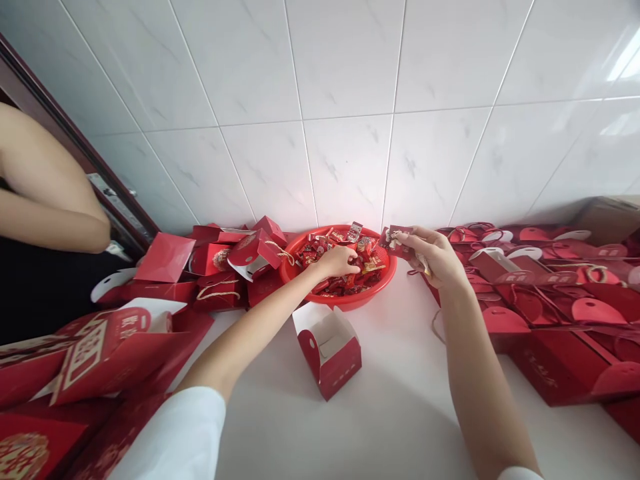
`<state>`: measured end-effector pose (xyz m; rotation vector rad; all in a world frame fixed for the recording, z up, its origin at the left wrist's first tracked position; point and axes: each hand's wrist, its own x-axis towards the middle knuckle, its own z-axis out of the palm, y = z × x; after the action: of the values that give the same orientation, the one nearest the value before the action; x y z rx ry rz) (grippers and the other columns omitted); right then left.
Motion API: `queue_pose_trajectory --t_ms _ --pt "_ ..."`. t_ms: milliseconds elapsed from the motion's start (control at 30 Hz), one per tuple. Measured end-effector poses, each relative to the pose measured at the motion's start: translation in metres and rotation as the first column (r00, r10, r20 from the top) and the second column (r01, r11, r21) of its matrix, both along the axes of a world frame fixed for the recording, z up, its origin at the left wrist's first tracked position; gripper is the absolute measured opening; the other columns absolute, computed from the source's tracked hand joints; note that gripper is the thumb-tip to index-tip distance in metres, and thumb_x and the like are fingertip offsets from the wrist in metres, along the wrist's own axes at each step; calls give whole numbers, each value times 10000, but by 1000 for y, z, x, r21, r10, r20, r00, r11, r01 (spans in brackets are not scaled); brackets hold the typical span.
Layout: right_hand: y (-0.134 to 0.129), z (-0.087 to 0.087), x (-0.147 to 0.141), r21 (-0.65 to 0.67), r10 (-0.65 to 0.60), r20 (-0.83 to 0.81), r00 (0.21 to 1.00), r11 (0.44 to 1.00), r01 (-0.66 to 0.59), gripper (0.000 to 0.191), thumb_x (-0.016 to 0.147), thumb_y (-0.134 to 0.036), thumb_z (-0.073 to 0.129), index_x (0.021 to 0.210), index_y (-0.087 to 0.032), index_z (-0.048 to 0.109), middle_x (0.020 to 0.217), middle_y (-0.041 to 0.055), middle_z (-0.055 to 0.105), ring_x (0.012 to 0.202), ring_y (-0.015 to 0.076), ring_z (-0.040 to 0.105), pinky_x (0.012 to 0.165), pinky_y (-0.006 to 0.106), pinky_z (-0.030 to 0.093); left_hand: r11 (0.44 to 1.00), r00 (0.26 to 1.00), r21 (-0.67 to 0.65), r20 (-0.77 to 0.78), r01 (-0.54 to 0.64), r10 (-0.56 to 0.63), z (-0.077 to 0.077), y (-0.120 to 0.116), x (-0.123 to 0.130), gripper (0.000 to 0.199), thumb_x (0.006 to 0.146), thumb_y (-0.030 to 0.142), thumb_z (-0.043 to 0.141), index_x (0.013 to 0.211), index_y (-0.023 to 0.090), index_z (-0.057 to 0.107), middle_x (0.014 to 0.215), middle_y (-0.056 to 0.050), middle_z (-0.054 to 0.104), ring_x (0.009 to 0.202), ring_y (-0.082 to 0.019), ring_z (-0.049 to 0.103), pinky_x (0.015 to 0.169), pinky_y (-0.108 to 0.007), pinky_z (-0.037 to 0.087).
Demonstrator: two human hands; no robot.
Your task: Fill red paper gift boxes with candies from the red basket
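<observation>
My left hand point(339, 262) reaches into a red plastic basket point(345, 303) heaped with wrapped candies point(325, 248). Its fingers are curled among the sweets, and what they grip, if anything, is hidden. Beside the basket's right rim, my right hand point(433, 253) is raised and closed on wrapped candy point(395, 240); a dark red wrapper with a cream pattern sticks out from the fingers, and a bit of yellowish wrapper shows below the palm. In front of the basket stands a red gift box point(330, 353), its top open and its white inside showing.
Red boxes point(165, 260) pile up along the left, several with rope handles. Rows of red handled boxes point(560, 360) cover the right side. The white table point(390, 427) meets a tiled wall point(345, 153). Another person's bent arm point(55, 200) is at far left.
</observation>
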<state>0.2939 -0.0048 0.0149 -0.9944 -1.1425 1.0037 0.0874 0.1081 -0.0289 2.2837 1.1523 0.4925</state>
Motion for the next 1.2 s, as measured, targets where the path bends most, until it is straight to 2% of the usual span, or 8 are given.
queue_pose_trajectory --t_ms 100,233,433,600,700,800,1000,1200 --pt "2 -2 -4 -17 1 5 1000 1000 -1 401 589 -491 888 666 -182 643 582 -15 584 397 40 349 361 228 188 997 982 71 -189 -12 25 -6 10 15 317 554 250 821 578 217 507 797 -70 658 926 -328 644 796 -349 450" --pt "3 -2 -9 -30 13 21 1000 999 -13 429 563 -522 882 674 -185 643 572 -10 599 391 45 349 359 229 193 998 973 54 -230 -7 19 -13 14 23 337 508 114 777 531 224 459 762 -91 635 927 -359 643 806 -381 448" --pt "4 -1 -13 -45 45 -31 998 998 -47 443 519 -501 910 669 -177 648 600 -5 615 417 48 396 378 227 224 998 978 -10 -201 58 -59 -11 18 10 310 556 142 726 454 214 442 531 4 510 684 -229 588 680 -322 399" --pt "9 -8 -13 -59 53 -33 998 997 -55 431 511 -488 916 641 -168 659 494 -43 511 384 34 322 378 234 166 979 984 -194 178 61 -26 0 12 -13 372 616 382 796 506 186 500 511 67 430 528 -114 438 579 -282 319" --pt "13 -12 -16 -78 70 -18 997 994 -71 412 549 -482 902 624 -169 645 449 -62 443 373 33 271 381 247 114 943 922 -325 383 75 58 8 1 -23 388 524 422 892 607 165 613 619 39 576 613 -129 532 631 -286 398" --pt "15 -16 -23 -80 82 -28 996 993 -84 388 569 -461 899 680 -168 670 516 -40 528 385 36 294 381 250 126 892 844 -433 520 128 131 13 -11 -29 424 469 372 947 689 152 658 732 6 663 724 -160 631 739 -319 493" --pt "20 -24 -36 -78 137 -58 989 987 -141 432 564 -476 896 815 -174 716 622 -14 627 408 42 353 392 239 202 870 711 -467 665 159 227 17 -35 -35 414 549 297 940 849 154 693 832 -8 711 820 -172 683 845 -363 545" --pt "19 -26 -48 -82 179 -100 979 979 -187 481 589 -465 887 947 -178 741 535 -36 563 443 91 448 422 244 329 891 685 -426 696 155 213 17 -49 -39 358 665 304 870 966 158 744 932 -50 754 903 -207 700 894 -378 550"
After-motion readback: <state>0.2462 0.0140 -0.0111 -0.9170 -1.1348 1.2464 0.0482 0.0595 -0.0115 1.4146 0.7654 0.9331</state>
